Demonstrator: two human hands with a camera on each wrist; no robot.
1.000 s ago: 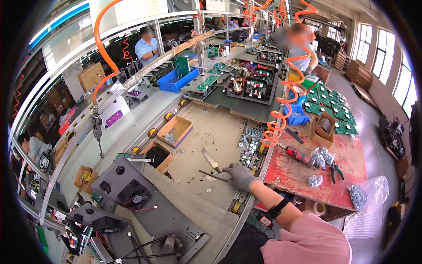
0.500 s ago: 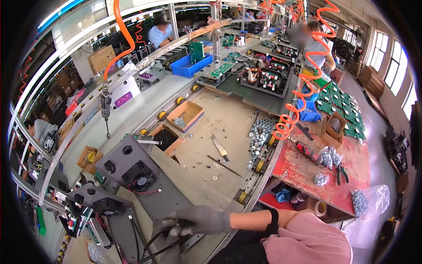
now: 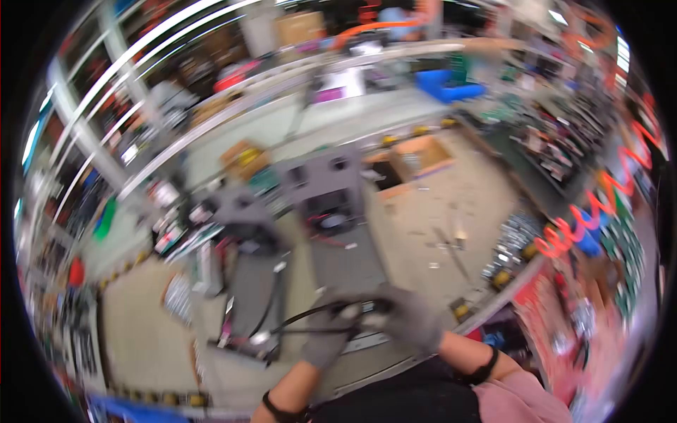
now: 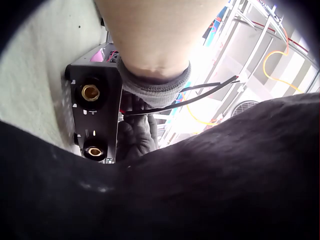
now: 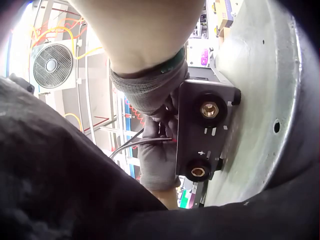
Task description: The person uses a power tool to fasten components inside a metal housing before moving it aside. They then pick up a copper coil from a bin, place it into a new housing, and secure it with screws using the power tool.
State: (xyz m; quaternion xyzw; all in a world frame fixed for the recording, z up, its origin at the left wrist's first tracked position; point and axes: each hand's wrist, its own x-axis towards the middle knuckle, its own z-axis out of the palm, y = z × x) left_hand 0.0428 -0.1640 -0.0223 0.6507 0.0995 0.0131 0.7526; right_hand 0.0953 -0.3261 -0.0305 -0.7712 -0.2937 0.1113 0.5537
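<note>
Both gloved hands meet over the near end of a dark grey metal chassis [image 3: 345, 264], low in the blurred head view. My left hand [image 3: 328, 335] grips black cables [image 3: 303, 315] that arc off to the left. Against it, my right hand [image 3: 409, 321] has its fingers curled round the cable ends. The wrist views show a black end panel [image 4: 95, 115] with two brass-centred round sockets [image 5: 209, 110], upright beside the hands. Which fingertips pinch the cables is hidden.
A second chassis [image 3: 257, 282] with cables lies to the left. Behind stand cardboard boxes of small parts [image 3: 423, 156]. Loose screws [image 3: 515, 240] and a thin dark tool [image 3: 455, 257] lie to the right. An orange coiled hose [image 3: 585, 218] hangs at right.
The right hand came from beside the flat blade back to the cables at the left hand and stays there. The head view has swung left, so the chassis appears more central.
</note>
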